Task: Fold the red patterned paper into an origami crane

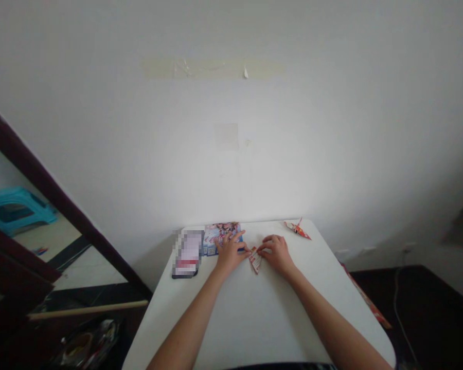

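A small folded paper point(256, 262), white with red and orange print, tapers to a point toward me on the white table point(247, 318). My left hand point(230, 252) pinches its upper left edge between thumb and forefinger, while the other fingers spread over a colourful printed sheet point(211, 237). From the other side, my right hand point(277, 252) has its thumb and fingertips closed on the paper's upper right edge. Past the right hand, near the wall, lies a red and white folded paper crane point(298, 229). The fingertips partly cover the paper's upper part.
A phone point(187, 254) with its screen blurred lies at the table's left side. The wall point(312, 128) rises right behind the table. A dark-framed mirror point(27, 154) leans at the left and reflects a blue stool point(17, 205). A cable point(396, 293) hangs at the right.
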The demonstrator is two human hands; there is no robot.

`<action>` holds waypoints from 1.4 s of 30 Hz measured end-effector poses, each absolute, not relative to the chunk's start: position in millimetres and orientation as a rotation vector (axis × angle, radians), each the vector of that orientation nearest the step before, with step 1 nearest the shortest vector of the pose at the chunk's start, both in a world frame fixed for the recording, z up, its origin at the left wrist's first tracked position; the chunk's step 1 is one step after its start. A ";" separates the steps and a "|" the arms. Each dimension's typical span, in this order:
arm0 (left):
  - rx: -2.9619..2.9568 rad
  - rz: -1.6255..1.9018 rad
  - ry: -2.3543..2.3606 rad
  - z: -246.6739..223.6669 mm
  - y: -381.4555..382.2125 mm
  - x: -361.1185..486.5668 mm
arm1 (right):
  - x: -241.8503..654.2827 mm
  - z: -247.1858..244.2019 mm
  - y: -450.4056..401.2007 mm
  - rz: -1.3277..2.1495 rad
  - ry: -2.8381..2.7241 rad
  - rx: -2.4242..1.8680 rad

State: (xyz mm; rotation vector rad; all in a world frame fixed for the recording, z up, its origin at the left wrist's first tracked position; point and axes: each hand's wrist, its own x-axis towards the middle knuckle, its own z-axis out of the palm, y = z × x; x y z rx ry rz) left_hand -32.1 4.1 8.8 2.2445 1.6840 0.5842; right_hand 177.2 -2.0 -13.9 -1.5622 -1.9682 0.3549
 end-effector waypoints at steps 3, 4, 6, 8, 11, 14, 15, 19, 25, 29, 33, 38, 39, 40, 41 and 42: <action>2.279 0.568 1.649 9.1 5.8 -33.9 | 173.8 -10.0 -5.5 0.333 -1.951 -1.571; 2.287 0.561 1.637 9.2 6.1 -34.5 | 172.6 -8.8 -6.6 0.324 -1.945 -1.576; 2.300 0.544 1.619 9.9 6.1 -35.4 | 170.3 -7.1 -8.3 0.307 -1.938 -1.586; 2.314 0.543 1.606 10.6 5.0 -35.7 | 168.5 -5.9 -9.3 0.290 -1.934 -1.608; 2.325 0.583 1.586 11.0 2.1 -35.3 | 166.9 -4.4 -10.2 0.279 -1.942 -1.635; 2.316 0.597 1.577 10.2 0.1 -34.1 | 166.2 -2.5 -11.0 0.284 -1.954 -1.637; 2.313 0.597 1.581 9.9 -0.2 -33.4 | 166.0 -1.9 -11.0 0.287 -1.957 -1.638; 2.277 0.607 1.628 9.0 -0.3 -28.5 | 165.0 -1.3 -9.1 0.287 -1.975 -1.651; 2.241 0.594 1.734 9.9 -2.6 -21.0 | 163.2 -4.8 -2.6 0.338 -1.906 -1.725; 2.231 0.529 1.747 12.0 -3.4 -20.8 | 163.4 -6.9 -0.2 0.359 -1.888 -1.735; 2.225 0.474 1.739 12.9 -1.9 -22.9 | 165.2 -6.9 -0.2 0.373 -1.889 -1.723; 2.238 0.446 1.720 13.1 0.2 -26.1 | 169.7 -4.6 0.3 0.414 -1.925 -1.711; 2.237 0.440 1.719 13.4 0.4 -26.8 | 171.0 -4.4 0.5 0.420 -1.941 -1.704; 2.237 0.435 1.719 13.6 0.5 -27.4 | 172.3 -4.4 0.5 0.423 -1.957 -1.693; 2.238 0.436 1.719 13.7 0.3 -28.1 | 173.7 -4.5 0.4 0.420 -1.974 -1.679; 2.239 0.444 1.720 13.6 -0.2 -28.9 | 175.1 -4.9 0.0 0.413 -1.989 -1.663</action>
